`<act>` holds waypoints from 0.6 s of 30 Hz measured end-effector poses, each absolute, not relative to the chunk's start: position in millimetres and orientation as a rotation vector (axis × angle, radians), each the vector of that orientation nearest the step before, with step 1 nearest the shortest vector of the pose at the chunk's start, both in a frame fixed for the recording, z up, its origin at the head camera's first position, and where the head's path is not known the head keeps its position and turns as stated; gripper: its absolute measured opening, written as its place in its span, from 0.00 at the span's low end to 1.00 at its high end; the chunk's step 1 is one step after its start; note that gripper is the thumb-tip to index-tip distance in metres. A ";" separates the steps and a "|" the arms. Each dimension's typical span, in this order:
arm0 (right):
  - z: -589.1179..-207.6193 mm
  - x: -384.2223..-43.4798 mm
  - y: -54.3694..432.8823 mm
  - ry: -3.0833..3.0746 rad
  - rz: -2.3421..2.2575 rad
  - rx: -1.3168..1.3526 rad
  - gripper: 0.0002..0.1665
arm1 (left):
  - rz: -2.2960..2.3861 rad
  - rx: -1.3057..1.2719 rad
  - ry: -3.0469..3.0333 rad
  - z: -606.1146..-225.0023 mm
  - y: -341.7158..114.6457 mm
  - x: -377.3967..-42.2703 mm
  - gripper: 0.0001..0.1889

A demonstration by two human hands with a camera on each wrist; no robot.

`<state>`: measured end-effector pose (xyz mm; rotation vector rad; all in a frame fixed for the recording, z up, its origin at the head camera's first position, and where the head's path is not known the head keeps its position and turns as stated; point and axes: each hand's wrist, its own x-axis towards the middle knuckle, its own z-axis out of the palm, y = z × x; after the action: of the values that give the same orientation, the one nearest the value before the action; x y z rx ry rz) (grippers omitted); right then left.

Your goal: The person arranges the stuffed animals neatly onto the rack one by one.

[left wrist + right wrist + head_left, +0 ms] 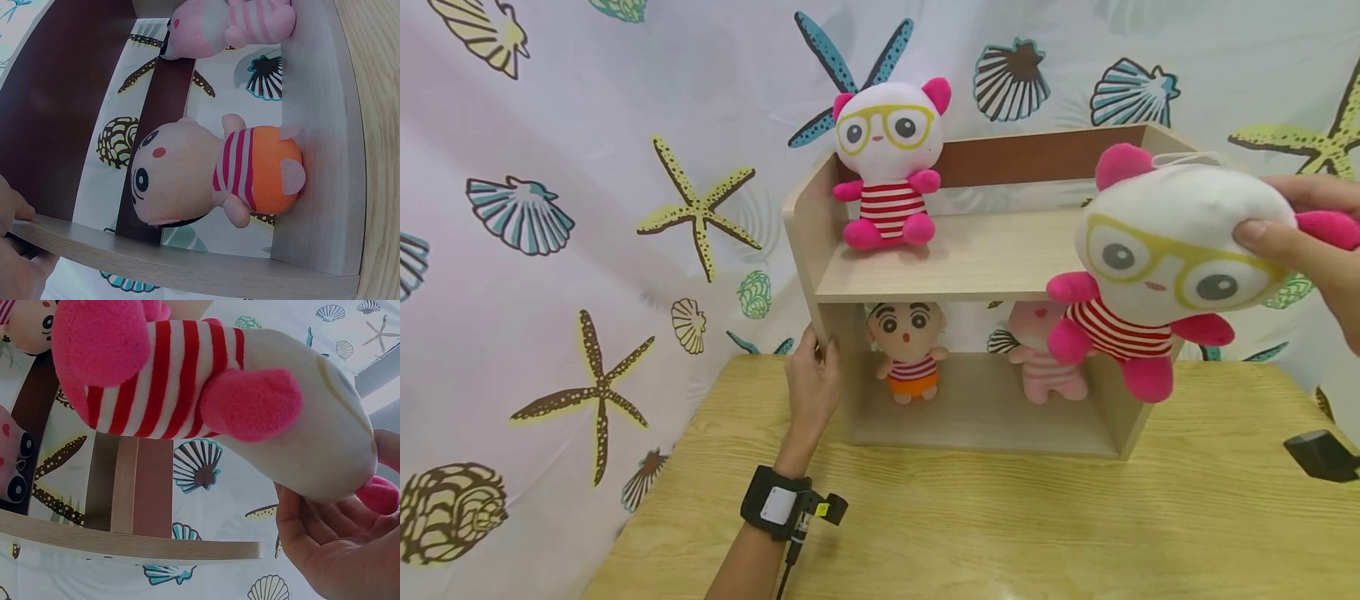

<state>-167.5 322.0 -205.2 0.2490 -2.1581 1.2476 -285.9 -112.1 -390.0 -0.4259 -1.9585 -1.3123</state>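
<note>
My right hand (1318, 242) grips a panda plush (1195, 250) by the side of its white head, thumb in front and fingers behind. The plush has yellow glasses, pink limbs and a red-striped body, and it tilts in front of the shelf's right side. My left hand (815, 375) holds the left side panel of the wooden shelf (962, 292). A matching panda plush (891, 167) sits at the left of the upper level. On the lower level are a boy plush (910, 350) in orange shorts and a pink striped plush (1048, 367), partly hidden behind the held panda.
The shelf stands on a wood-grain table (985, 517) before a curtain (587, 108) printed with shells and starfish. A black wrist camera (831, 508) with a cable is strapped to the left wrist. A dark object (1322, 456) shows at the right edge.
</note>
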 end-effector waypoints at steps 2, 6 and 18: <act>-202.1 -171.0 322.1 -2.146 1.278 0.278 0.25 | -1.311 -0.424 -1.956 -390.1 -112.0 -285.9 0.15; -196.9 -177.5 323.7 -2.146 1.303 0.278 0.25 | -1.300 -0.426 -1.948 -390.4 -111.9 -285.6 0.16; -177.2 -194.0 336.0 -2.231 1.383 0.231 0.21 | -1.303 -0.414 -1.965 -389.9 -111.6 -284.6 0.16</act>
<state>-194.0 336.0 -177.2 0.2307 -2.2312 1.3832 -284.6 -111.6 -389.9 -0.4142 -1.9653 -1.3034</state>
